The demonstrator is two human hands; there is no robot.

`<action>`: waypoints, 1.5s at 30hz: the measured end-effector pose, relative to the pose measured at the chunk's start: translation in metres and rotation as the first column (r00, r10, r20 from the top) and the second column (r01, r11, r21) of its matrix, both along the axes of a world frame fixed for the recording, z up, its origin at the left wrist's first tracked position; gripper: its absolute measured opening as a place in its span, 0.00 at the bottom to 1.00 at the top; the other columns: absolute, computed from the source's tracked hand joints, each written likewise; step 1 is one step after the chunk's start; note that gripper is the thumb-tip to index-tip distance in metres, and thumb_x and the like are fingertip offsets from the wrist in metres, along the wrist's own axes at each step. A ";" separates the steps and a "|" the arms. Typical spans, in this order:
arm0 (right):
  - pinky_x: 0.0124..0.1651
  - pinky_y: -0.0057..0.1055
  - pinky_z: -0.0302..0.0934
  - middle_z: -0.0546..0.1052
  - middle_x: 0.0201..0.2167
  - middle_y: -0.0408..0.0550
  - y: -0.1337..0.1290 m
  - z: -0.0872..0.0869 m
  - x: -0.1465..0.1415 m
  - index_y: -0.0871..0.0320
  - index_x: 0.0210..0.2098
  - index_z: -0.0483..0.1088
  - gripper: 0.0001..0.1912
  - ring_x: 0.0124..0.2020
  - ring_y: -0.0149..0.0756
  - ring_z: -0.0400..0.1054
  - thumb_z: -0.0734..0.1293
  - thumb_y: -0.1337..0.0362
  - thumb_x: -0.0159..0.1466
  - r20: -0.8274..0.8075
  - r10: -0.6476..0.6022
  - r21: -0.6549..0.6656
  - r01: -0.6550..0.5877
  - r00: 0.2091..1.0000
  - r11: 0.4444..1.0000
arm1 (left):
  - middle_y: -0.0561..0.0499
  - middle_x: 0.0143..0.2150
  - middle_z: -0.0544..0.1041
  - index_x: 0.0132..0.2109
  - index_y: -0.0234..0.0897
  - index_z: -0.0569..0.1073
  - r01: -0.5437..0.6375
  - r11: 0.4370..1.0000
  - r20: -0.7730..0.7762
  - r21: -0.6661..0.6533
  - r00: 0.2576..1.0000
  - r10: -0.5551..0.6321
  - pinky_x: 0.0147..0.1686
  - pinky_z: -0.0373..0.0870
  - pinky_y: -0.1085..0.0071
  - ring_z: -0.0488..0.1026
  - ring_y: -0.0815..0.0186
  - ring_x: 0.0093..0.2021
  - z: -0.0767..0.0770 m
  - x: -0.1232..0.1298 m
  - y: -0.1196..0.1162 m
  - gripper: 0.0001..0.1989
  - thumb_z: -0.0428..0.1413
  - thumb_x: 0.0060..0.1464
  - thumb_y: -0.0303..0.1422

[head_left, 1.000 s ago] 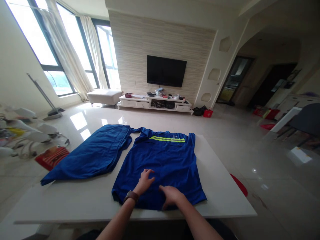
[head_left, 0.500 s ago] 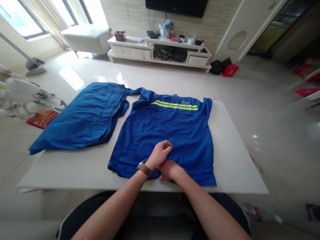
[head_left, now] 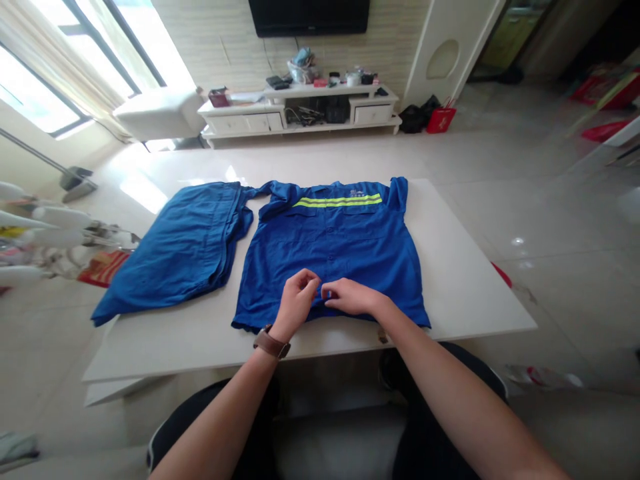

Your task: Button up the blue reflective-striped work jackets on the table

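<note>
A blue work shirt (head_left: 375, 247) with a yellow-green reflective stripe lies front up on the white table (head_left: 460, 267). Both hands are at the lower middle of its front. My left hand (head_left: 297, 297), with a brown-strapped watch at the wrist, has its fingers curled at the shirt's button line. Just right of it, my right hand (head_left: 349, 295) has bent fingers over the cloth near the hem. What either hand pinches is too small to make out. The hands are slightly apart.
Folded blue garments (head_left: 175, 247) lie on the table's left part, touching the shirt's sleeve. Cones of thread (head_left: 55, 217) stand at the far left. Beyond the table are a white TV cabinet (head_left: 240, 123) and a red bag (head_left: 441, 119) on the floor.
My hands, crossed and overlapping before, are now side by side. The shirt's lower edge has drawn away from the table's front edge. The camera view has shifted and tilted.
</note>
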State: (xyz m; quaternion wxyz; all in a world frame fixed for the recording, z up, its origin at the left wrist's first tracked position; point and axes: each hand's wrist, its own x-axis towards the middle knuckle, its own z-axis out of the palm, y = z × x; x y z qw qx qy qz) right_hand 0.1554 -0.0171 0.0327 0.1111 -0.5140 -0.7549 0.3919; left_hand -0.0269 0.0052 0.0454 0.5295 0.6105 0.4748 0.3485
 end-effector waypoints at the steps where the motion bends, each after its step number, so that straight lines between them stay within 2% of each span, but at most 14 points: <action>1: 0.38 0.27 0.60 0.79 0.35 0.44 0.001 0.004 0.001 0.57 0.43 0.77 0.08 0.35 0.33 0.71 0.68 0.63 0.66 -0.027 -0.028 0.019 0.029 0.999 0.999 | 0.56 0.20 0.69 0.31 0.36 0.73 0.030 0.997 0.007 -0.074 1.000 -0.029 0.24 0.63 0.74 0.66 0.71 0.21 0.002 -0.004 -0.002 0.10 0.55 0.54 0.39; 4: 0.39 0.27 0.59 0.79 0.34 0.43 0.006 0.011 0.002 0.58 0.42 0.77 0.08 0.35 0.32 0.71 0.65 0.66 0.68 -0.096 -0.087 0.062 0.094 0.991 0.994 | 0.54 0.20 0.71 0.33 0.35 0.74 0.133 0.931 0.048 -0.340 0.991 -0.125 0.23 0.66 0.74 0.71 0.68 0.22 -0.002 -0.010 -0.011 0.14 0.54 0.57 0.42; 7: 0.44 0.28 0.60 0.81 0.38 0.45 0.011 0.013 0.003 0.59 0.41 0.77 0.10 0.39 0.32 0.72 0.64 0.66 0.69 -0.166 -0.139 0.120 0.160 0.976 0.980 | 0.48 0.24 0.76 0.34 0.33 0.75 0.185 0.805 0.089 -0.563 0.983 -0.163 0.27 0.70 0.74 0.76 0.66 0.26 -0.013 -0.005 -0.018 0.20 0.54 0.61 0.48; 9: 0.44 0.28 0.60 0.81 0.39 0.45 0.014 0.012 0.004 0.59 0.42 0.77 0.09 0.39 0.32 0.72 0.64 0.65 0.69 -0.201 -0.206 0.138 0.236 0.958 0.962 | 0.43 0.31 0.80 0.37 0.32 0.76 0.183 0.733 0.139 -0.656 0.983 -0.122 0.30 0.74 0.72 0.79 0.65 0.30 -0.019 0.003 -0.019 0.25 0.52 0.63 0.52; 10: 0.43 0.27 0.60 0.80 0.37 0.44 0.015 0.010 0.004 0.59 0.43 0.76 0.08 0.38 0.31 0.71 0.65 0.65 0.69 -0.209 -0.247 0.130 0.277 0.946 0.952 | 0.41 0.36 0.82 0.39 0.32 0.76 0.170 0.720 0.172 -0.673 0.983 -0.072 0.31 0.75 0.71 0.80 0.64 0.32 -0.021 0.008 -0.018 0.25 0.52 0.64 0.52; 12: 0.39 0.26 0.59 0.78 0.32 0.41 0.018 0.006 0.002 0.59 0.43 0.74 0.07 0.33 0.30 0.70 0.66 0.65 0.67 -0.214 -0.312 0.100 0.338 0.926 0.936 | 0.42 0.42 0.82 0.44 0.34 0.76 0.112 0.744 0.248 -0.659 0.966 0.074 0.35 0.77 0.71 0.81 0.64 0.37 -0.022 0.015 -0.013 0.20 0.55 0.64 0.48; 15: 0.36 0.26 0.58 0.76 0.28 0.40 0.022 0.000 -0.005 0.59 0.38 0.73 0.03 0.30 0.29 0.69 0.67 0.67 0.65 -0.217 -0.339 0.119 0.369 0.915 0.922 | 0.48 0.39 0.80 0.42 0.35 0.75 0.013 0.775 0.310 -0.631 0.921 0.237 0.38 0.77 0.73 0.80 0.68 0.37 -0.021 0.018 -0.003 0.10 0.62 0.61 0.37; 18: 0.36 0.26 0.58 0.77 0.28 0.42 0.024 -0.002 -0.011 0.58 0.35 0.72 0.04 0.31 0.30 0.69 0.65 0.67 0.66 -0.230 -0.324 0.124 0.358 0.918 0.925 | 0.50 0.34 0.78 0.36 0.34 0.73 -0.027 0.775 0.331 -0.631 0.895 0.301 0.38 0.76 0.74 0.79 0.70 0.34 -0.018 0.015 0.003 0.09 0.65 0.57 0.32; 22: 0.41 0.28 0.62 0.79 0.34 0.44 0.025 0.001 -0.013 0.56 0.39 0.72 0.04 0.36 0.32 0.72 0.65 0.66 0.66 -0.332 -0.292 0.061 0.329 0.897 0.942 | 0.49 0.34 0.79 0.35 0.34 0.73 -0.036 0.757 0.368 -0.652 0.859 0.357 0.39 0.77 0.72 0.79 0.69 0.34 -0.013 0.009 0.003 0.07 0.63 0.58 0.29; 27: 0.42 0.29 0.63 0.77 0.37 0.43 0.023 0.006 -0.011 0.56 0.39 0.72 0.11 0.38 0.33 0.71 0.72 0.69 0.56 -0.334 -0.235 0.216 0.316 0.913 0.924 | 0.52 0.29 0.77 0.34 0.35 0.73 -0.080 0.715 0.373 -0.694 0.809 0.453 0.39 0.76 0.71 0.77 0.70 0.30 -0.009 0.004 0.005 0.04 0.59 0.58 0.26; 30: 0.39 0.28 0.62 0.77 0.32 0.42 0.025 0.005 -0.012 0.57 0.33 0.73 0.02 0.34 0.32 0.70 0.70 0.67 0.60 -0.356 -0.245 0.234 0.340 0.902 0.911 | 0.50 0.31 0.79 0.36 0.34 0.73 -0.080 0.714 0.362 -0.696 0.819 0.446 0.39 0.76 0.70 0.79 0.67 0.33 -0.011 0.002 0.007 0.01 0.58 0.57 0.27; 34: 0.38 0.28 0.60 0.77 0.28 0.43 0.027 0.003 -0.014 0.58 0.30 0.75 0.07 0.32 0.31 0.70 0.68 0.64 0.64 -0.341 -0.301 0.216 0.385 0.891 0.897 | 0.48 0.33 0.80 0.35 0.34 0.73 -0.086 0.740 0.348 -0.668 0.842 0.412 0.40 0.75 0.69 0.81 0.64 0.36 -0.014 0.001 0.008 0.01 0.59 0.55 0.27; 40: 0.38 0.28 0.59 0.80 0.30 0.45 0.025 0.004 -0.011 0.57 0.33 0.78 0.02 0.32 0.32 0.71 0.71 0.68 0.61 -0.220 -0.254 0.268 0.309 0.942 0.913 | 0.53 0.28 0.75 0.34 0.35 0.73 -0.132 0.741 0.314 -0.658 0.847 0.429 0.38 0.76 0.69 0.75 0.70 0.29 -0.019 0.004 0.011 0.02 0.59 0.53 0.26; 45: 0.36 0.28 0.58 0.78 0.27 0.44 0.027 0.006 -0.007 0.58 0.29 0.77 0.06 0.30 0.32 0.69 0.70 0.65 0.62 -0.299 -0.375 0.235 0.449 0.877 0.862 | 0.49 0.32 0.78 0.34 0.35 0.73 -0.124 0.772 0.309 -0.624 0.868 0.389 0.37 0.76 0.69 0.80 0.64 0.35 -0.021 0.009 0.014 0.02 0.59 0.53 0.28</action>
